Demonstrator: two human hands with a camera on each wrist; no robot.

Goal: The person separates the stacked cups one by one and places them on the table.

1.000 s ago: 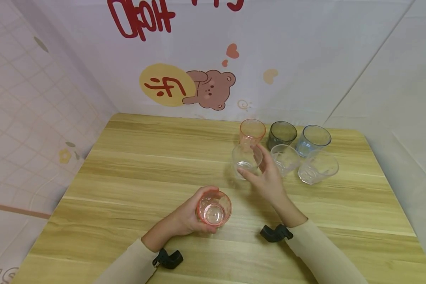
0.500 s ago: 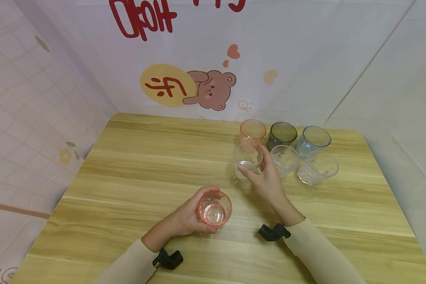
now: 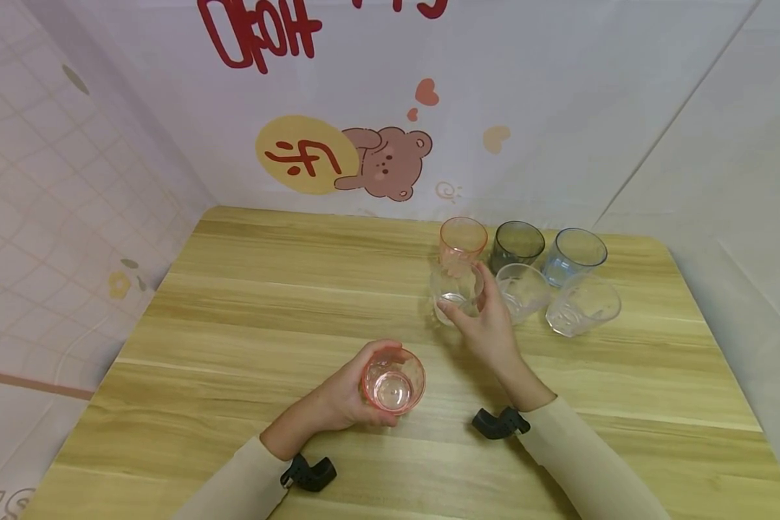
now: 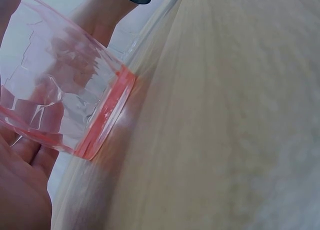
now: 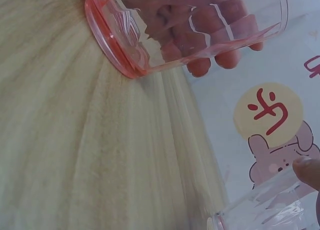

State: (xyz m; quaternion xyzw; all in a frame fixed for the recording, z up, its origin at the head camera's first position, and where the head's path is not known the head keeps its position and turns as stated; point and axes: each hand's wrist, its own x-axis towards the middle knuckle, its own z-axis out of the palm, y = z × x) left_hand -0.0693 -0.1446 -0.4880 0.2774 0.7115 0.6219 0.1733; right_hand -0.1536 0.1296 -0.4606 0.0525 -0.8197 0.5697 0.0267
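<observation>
My left hand (image 3: pixel 344 397) is wrapped round a pink-tinted glass (image 3: pixel 393 392), upright near the middle of the table. In the left wrist view the base of this pink glass (image 4: pixel 107 115) is down at the tabletop; whether it touches is hard to tell. Farther back, my right hand (image 3: pixel 492 332) grips a clear glass (image 3: pixel 455 297) between thumb and fingers. That clear glass stands just in front of a second pink glass (image 3: pixel 463 242), overlapping it in the head view. Only part of the clear glass (image 5: pixel 275 205) shows in the right wrist view.
A dark grey glass (image 3: pixel 517 249) and a blue glass (image 3: pixel 575 256) continue the back row to the right. Before them are two more clear glasses (image 3: pixel 522 295) (image 3: pixel 581 309). A printed wall sheet (image 3: pixel 546 108) rises behind the wooden table (image 3: pixel 266 289).
My right hand has shifted slightly to the right and back with the clear glass. The left hand and its pink glass have stayed in place.
</observation>
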